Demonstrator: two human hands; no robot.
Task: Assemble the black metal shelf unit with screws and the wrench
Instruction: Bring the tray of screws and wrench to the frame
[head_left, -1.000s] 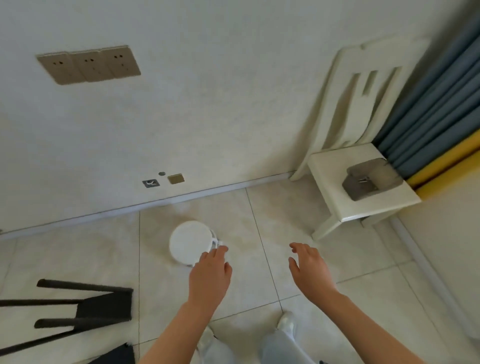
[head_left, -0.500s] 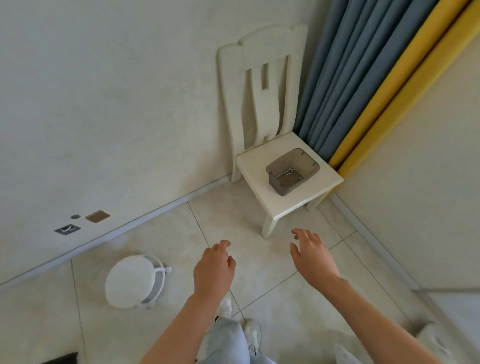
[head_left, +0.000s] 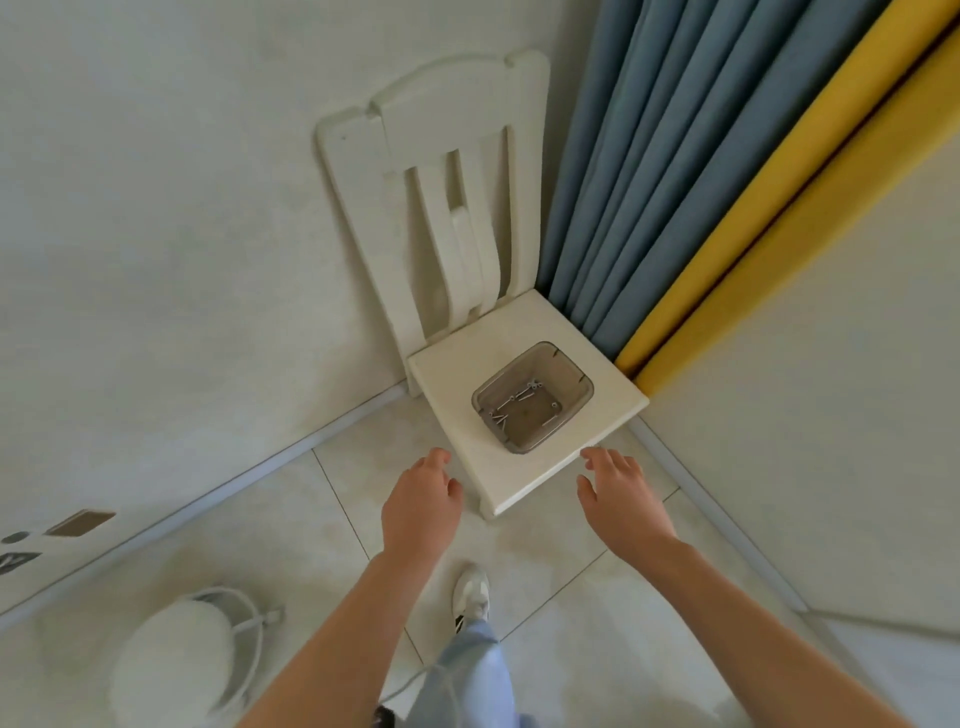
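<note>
A clear grey plastic tub (head_left: 561, 373) stands on the seat of a small white chair (head_left: 457, 384) in the room's corner. Several silver screws (head_left: 522, 400) lie loose on the tub's bottom. My left hand (head_left: 421, 506) hovers just left of the seat's front corner, fingers relaxed and empty. My right hand (head_left: 621, 499) reaches toward the seat's front edge, fingers spread and holding nothing. Neither hand touches the chair or the tub. The black shelf parts and the wrench are out of view.
A round white stool (head_left: 176, 670) lies on the tiled floor at the lower left. Blue and yellow curtains (head_left: 691, 171) hang behind the chair on the right. White walls close the corner on both sides. My white shoe (head_left: 470, 592) stands on the tiles below the chair.
The view has swung right, away from the black shelf frame, and closed in on the chair. Both hands have come nearer to the seat's front edge.
</note>
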